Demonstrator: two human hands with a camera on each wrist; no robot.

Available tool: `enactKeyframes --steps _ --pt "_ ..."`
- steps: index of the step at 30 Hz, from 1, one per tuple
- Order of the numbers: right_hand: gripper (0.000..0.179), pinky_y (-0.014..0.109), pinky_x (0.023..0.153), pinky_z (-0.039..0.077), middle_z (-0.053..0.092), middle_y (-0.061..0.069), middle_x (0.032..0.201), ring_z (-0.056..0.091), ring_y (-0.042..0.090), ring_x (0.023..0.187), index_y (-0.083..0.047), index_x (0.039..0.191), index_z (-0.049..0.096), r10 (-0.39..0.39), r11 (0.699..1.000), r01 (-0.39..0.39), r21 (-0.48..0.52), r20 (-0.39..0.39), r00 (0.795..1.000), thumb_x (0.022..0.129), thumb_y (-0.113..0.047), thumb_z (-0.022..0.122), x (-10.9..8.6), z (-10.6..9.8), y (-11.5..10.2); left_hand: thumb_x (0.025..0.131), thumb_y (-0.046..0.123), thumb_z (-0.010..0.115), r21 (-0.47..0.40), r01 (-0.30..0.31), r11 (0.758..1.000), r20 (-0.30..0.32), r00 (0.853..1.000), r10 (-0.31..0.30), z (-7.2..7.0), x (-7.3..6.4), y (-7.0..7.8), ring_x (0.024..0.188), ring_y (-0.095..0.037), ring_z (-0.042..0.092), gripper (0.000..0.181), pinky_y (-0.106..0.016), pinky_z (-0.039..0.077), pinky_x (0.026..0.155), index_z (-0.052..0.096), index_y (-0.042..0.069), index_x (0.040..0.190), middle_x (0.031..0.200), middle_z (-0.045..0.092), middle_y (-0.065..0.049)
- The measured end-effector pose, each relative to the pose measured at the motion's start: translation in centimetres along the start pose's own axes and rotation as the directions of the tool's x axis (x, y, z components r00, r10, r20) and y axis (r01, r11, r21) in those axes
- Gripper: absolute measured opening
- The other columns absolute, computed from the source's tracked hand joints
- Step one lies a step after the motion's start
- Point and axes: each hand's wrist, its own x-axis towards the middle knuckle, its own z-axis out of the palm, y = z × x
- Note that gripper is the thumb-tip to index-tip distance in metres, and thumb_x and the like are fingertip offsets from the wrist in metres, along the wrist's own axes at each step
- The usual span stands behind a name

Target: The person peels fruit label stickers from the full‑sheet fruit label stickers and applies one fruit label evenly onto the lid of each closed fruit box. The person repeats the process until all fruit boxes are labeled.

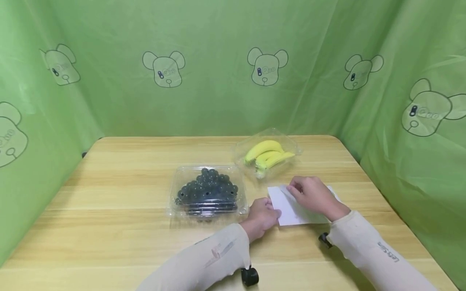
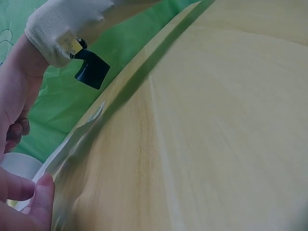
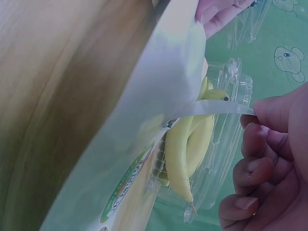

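Note:
My left hand [image 1: 263, 216] pinches the near-left edge of a white sticker sheet [image 1: 290, 210], thumb on top, held close over the table. Above the sheet, my right hand [image 1: 314, 195] pinches the end of a narrow white strip [image 3: 224, 107] between thumb and forefinger. In the right wrist view that strip stretches from the sheet to the fingertips, and a green printed label [image 3: 126, 183] shows on the sheet. The left wrist view catches the left thumb [image 2: 42, 197] at the sheet's edge.
Left of the hands sits a clear plastic box [image 1: 174, 178] with dark grapes [image 1: 207, 189] inside. Behind the sheet, yellow bananas [image 1: 265, 150] lie in a clear plastic container [image 1: 291, 142]. Green curtains [image 1: 218, 105] surround the wooden table [image 1: 120, 242].

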Motion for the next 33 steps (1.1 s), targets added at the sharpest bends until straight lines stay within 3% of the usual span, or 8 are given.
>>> enactKeyframes --steps 16,33 --pt "0.012 0.025 0.048 0.042 0.053 -0.006 0.060 0.046 0.009 0.053 -0.006 0.080 0.067 0.014 1.000 -0.014 0.018 0.012 1.000 0.092 -0.009 0.064 0.0 -0.7 0.1 0.080 -0.008 0.067 0.012 0.001 1.000 -0.005 1.000 -0.001 0.1 0.0 -0.1 0.070 -0.017 0.062 0.021 -0.028 0.057 0.065 0.063 0.001 0.099 0.084 0.066 -0.011" --pt "0.013 0.027 0.053 0.046 0.062 -0.003 0.068 0.052 0.009 0.059 -0.005 0.083 0.068 0.030 1.000 -0.030 0.003 0.013 0.999 0.093 -0.012 0.064 0.2 -1.4 0.4 0.080 -0.008 0.068 0.052 -0.001 0.999 -0.018 1.000 0.002 -0.2 0.2 -0.2 0.071 -0.018 0.060 0.020 -0.028 0.056 0.065 0.062 0.000 0.098 0.082 0.061 -0.006"
